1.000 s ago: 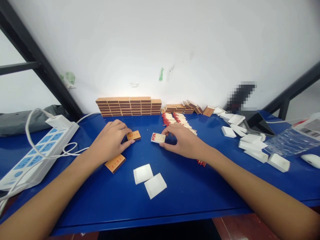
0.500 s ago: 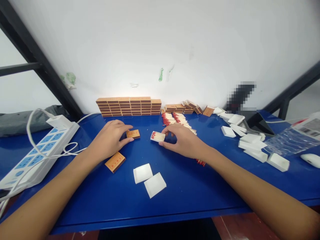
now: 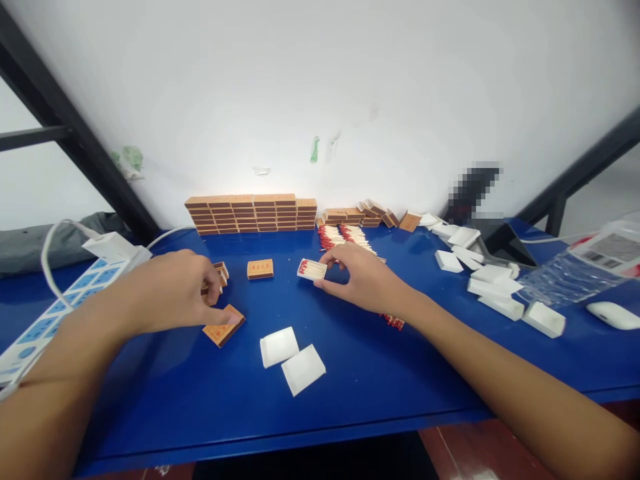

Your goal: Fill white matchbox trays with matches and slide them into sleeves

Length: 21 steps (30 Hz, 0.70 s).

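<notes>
My right hand (image 3: 357,277) pinches the edge of a white tray filled with red-tipped matches (image 3: 311,269). My left hand (image 3: 175,293) hovers at the left with its thumb and fingers apart, over an orange matchbox sleeve (image 3: 223,327). Partly hidden behind its fingers are other sleeves (image 3: 223,273) with open ends. Between the hands an orange matchbox (image 3: 260,269) lies flat on the blue table. Two white trays (image 3: 279,347) (image 3: 303,369) lie nearer the front edge. Loose matches (image 3: 350,237) are heaped behind my right hand.
Stacked matchboxes (image 3: 250,215) line the wall, with looser ones (image 3: 370,213) to their right. White trays (image 3: 493,283) are piled at the right beside a clear plastic bag (image 3: 565,273) and a white mouse (image 3: 613,315). A power strip (image 3: 60,307) with cables lies at the left.
My left hand has let go of the matchbox in the middle and moved left toward the sleeves. My right hand still holds the match tray. The view has shifted slightly.
</notes>
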Each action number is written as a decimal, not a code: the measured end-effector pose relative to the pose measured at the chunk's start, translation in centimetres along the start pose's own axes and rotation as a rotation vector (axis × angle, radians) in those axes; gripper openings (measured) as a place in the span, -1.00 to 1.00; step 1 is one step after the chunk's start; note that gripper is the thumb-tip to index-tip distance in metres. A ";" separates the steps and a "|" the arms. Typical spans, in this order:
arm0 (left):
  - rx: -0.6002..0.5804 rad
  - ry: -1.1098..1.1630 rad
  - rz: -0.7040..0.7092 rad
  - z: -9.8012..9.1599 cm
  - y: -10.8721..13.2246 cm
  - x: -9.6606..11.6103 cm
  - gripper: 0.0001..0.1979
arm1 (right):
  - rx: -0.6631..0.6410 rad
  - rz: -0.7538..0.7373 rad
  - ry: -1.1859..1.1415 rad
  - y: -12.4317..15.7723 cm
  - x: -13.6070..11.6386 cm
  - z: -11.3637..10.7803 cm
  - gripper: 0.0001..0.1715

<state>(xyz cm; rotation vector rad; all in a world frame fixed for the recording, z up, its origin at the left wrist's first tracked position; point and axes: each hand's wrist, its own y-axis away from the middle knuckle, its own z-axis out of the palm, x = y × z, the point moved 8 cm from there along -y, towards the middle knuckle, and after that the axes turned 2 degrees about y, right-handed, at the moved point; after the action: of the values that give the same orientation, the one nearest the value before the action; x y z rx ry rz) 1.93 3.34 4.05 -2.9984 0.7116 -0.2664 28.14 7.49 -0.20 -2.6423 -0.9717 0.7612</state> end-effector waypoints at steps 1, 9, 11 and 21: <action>-0.093 -0.050 -0.063 0.9 0.2 -0.3 -0.47 | -0.001 0.001 0.003 0.0 0.0 0.0 -0.73; -0.183 -0.021 -0.040 2.2 -0.5 1.7 -0.70 | -0.016 -0.029 -0.020 0.1 -0.4 0.1 -0.73; -0.075 -0.024 0.003 1.7 -1.2 2.2 -0.68 | -0.007 -0.056 -0.050 0.2 -1.0 -0.1 -0.72; 0.131 0.062 0.115 2.8 -2.0 4.1 -0.64 | 0.072 -0.186 -0.113 0.7 -3.8 -0.8 -0.69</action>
<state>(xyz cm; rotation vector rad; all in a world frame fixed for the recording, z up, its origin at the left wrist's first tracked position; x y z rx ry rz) 6.90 3.34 2.06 -2.8250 0.8347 -0.3857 26.49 4.43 1.73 -2.4284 -1.1759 0.8911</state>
